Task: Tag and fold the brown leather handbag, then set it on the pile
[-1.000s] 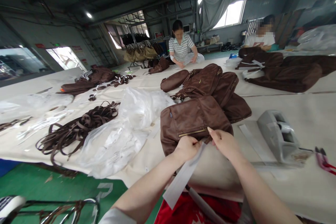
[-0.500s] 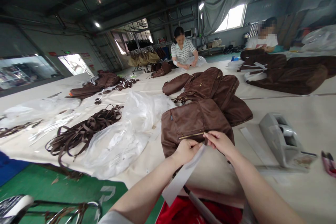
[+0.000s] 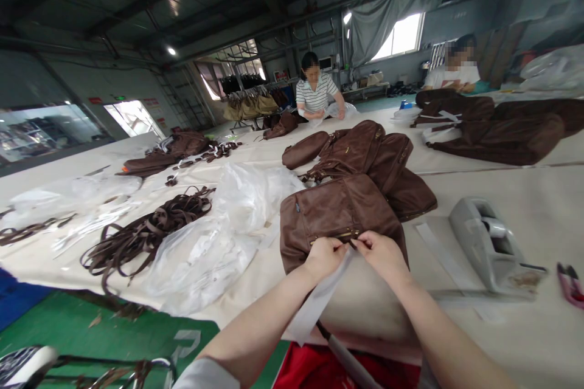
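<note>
The bag (image 3: 340, 219) lies in the lower middle of the frame, on the table (image 3: 502, 328). Both hands meet at its zipper (image 3: 335, 235): the left hand (image 3: 325, 257) pinches a white strip (image 3: 314, 304), and the right hand (image 3: 382, 253) has its fingers closed narrowly at the zipper end. The strip may slip or stick crookedly if the pinch loosens. Compared with one second ago, the hands are closer together and the right fingers are lower.
</note>
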Action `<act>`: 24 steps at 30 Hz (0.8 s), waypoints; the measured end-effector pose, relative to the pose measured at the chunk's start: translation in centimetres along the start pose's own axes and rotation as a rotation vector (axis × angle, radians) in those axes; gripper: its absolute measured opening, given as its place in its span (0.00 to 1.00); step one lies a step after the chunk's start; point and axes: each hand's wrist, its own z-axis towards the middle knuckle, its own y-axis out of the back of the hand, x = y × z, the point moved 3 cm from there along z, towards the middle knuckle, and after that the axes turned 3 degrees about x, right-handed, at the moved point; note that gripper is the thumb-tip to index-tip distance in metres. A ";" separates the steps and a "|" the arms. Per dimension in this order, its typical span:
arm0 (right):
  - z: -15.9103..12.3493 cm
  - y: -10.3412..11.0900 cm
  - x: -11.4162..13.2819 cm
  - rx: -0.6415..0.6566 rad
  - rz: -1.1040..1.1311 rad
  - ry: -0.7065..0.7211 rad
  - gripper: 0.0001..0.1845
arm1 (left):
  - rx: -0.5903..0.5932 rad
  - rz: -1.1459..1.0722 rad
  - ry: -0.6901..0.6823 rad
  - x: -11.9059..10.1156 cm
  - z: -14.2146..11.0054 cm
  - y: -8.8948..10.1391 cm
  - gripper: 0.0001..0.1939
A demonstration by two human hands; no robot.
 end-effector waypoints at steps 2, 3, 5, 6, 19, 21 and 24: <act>0.1 0.2 -0.8 -0.105 0.088 0.035 0.11 | -0.009 0.048 0.021 0.1 0.3 -0.1 0.22; 0.1 0.2 -1.1 -0.127 0.145 0.051 0.12 | -0.024 0.059 0.031 0.2 0.5 -0.2 0.22; 0.1 0.0 -1.6 -0.115 0.255 0.063 0.12 | -0.068 0.044 0.048 0.4 0.7 -0.4 0.23; 0.1 0.0 -1.8 -0.109 0.298 0.055 0.13 | -0.094 0.026 0.047 0.5 0.8 -0.5 0.23; 0.6 -0.1 -2.8 -0.056 0.462 -0.073 0.14 | -0.199 0.100 0.077 -1.2 3.3 -0.3 0.21; 0.6 -0.4 -2.7 -0.004 0.443 -0.121 0.17 | -0.198 0.125 0.083 -1.6 3.8 -0.3 0.21; 0.8 -1.1 -2.4 0.100 0.454 -0.194 0.19 | -0.185 0.132 0.104 -1.5 4.1 -0.6 0.21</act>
